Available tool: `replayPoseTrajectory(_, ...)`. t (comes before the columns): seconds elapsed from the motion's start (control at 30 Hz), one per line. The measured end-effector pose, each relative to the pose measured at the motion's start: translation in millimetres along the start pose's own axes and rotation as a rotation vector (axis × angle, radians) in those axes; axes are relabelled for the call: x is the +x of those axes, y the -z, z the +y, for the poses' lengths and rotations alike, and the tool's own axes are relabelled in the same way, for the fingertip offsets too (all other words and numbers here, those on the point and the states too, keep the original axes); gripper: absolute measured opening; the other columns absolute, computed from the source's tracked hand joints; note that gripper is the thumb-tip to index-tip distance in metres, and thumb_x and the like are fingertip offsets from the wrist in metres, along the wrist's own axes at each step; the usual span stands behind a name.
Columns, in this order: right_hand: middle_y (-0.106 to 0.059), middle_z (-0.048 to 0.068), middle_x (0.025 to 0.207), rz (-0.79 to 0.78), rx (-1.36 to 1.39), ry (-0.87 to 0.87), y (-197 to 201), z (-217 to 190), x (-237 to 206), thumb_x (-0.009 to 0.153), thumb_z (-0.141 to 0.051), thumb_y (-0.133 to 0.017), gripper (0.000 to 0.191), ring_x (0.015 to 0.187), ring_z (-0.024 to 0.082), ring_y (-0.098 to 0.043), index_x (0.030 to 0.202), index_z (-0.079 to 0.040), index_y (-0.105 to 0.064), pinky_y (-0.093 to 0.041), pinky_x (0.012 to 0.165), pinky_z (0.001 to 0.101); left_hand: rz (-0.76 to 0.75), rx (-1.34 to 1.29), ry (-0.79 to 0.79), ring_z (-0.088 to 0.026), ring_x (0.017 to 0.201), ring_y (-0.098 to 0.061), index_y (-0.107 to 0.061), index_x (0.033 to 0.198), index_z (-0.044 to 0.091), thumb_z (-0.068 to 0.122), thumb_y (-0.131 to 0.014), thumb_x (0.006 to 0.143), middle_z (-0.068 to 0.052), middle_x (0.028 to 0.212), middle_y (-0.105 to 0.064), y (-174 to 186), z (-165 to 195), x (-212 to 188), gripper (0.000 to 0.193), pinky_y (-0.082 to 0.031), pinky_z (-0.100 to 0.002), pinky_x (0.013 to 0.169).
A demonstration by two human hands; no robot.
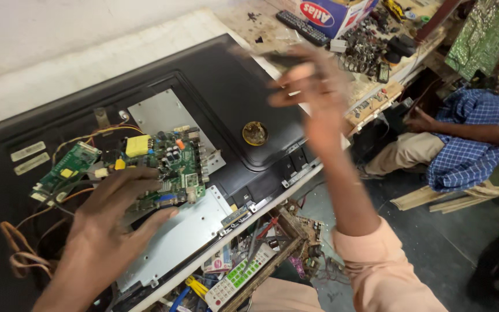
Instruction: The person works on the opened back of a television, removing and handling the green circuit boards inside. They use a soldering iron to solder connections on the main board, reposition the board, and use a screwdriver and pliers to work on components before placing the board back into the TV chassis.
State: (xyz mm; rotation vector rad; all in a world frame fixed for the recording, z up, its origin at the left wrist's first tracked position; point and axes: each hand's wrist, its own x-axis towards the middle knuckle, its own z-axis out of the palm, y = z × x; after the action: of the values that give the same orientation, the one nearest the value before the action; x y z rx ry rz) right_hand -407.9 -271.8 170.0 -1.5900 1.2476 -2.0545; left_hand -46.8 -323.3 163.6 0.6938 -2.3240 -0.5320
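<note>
Pressing one green circuit board (168, 164): left hand (111, 216).

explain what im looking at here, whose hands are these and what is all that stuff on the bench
This is one picture from a camera worn on a person's head, looking down at their own two bare hands. There is no machine. The left hand rests spread on a green circuit board, which sits on the open black back of a flat television lying face down on the bench. The right hand is raised above the television and blurred; it seems to pinch something small and dark, too blurred to name. A smaller green board with wires lies to the left. A white remote control lies below the bench edge. Another person in a blue checked shirt sits at the right.
</note>
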Motion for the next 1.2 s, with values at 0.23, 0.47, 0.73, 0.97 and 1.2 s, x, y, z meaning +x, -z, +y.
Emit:
replayPoseTrajectory(0.23,-0.069,0.007,0.088,0.625,-0.38,0.205,180,47,-26,0.12,-0.036,-0.059,0.032,0.064,0.013,-0.063,0.12,-0.004,-0.065,-0.05,0.053,0.0246,0.012,0.09,0.037,-0.03,0.126,-0.065,-0.074,0.109,0.011,0.028,-0.084,0.074,-0.015,0.133,-0.068,8,-3,-19,0.041,-0.057,-0.043,0.096)
replayPoseTrajectory(0.47,-0.065,0.004,0.084,0.635,-0.325,0.072,234,91,-32,0.118,-0.04,-0.055,0.034,0.065,0.01,-0.059,0.119,-0.006,-0.062,-0.049,0.058,0.0242,0.022,0.202,0.018,-0.031,0.123,-0.067,-0.071,0.104,0.014,0.037,-0.084,0.071,-0.013,0.126,-0.069,-4,-19,-41,0.043,-0.055,-0.047,0.105)
replayPoseTrajectory(0.73,-0.062,0.007,0.085,0.606,-0.278,0.036,246,137,-16,0.121,-0.042,-0.057,0.042,0.067,0.014,-0.055,0.111,-0.001,-0.06,-0.047,0.063,0.0282,0.059,0.303,0.065,-0.029,0.112,-0.071,-0.068,0.103,0.011,0.034,-0.083,0.074,-0.014,0.121,-0.07,13,-8,-53,0.04,-0.058,-0.045,0.098)
replayPoseTrajectory(0.97,-0.073,0.013,0.093,0.591,0.112,-0.211,248,164,-11,0.111,-0.033,-0.061,0.029,0.072,0.02,-0.068,0.118,-0.005,-0.058,-0.057,0.065,0.0325,0.161,0.128,0.169,-0.025,0.107,-0.073,-0.066,0.119,0.0,0.016,-0.083,0.078,-0.017,0.119,-0.07,57,1,-23,0.047,-0.062,-0.032,0.077)
replayPoseTrajectory(1.2,-0.066,0.014,0.101,0.393,0.765,-0.589,213,118,-27,0.119,-0.01,-0.065,0.021,0.077,0.014,-0.06,0.127,0.009,-0.06,-0.049,0.068,0.0216,0.138,0.041,0.202,-0.022,0.106,-0.073,-0.067,0.118,-0.002,0.018,-0.079,0.09,-0.015,0.115,-0.072,65,-31,16,0.036,-0.063,-0.033,0.084)
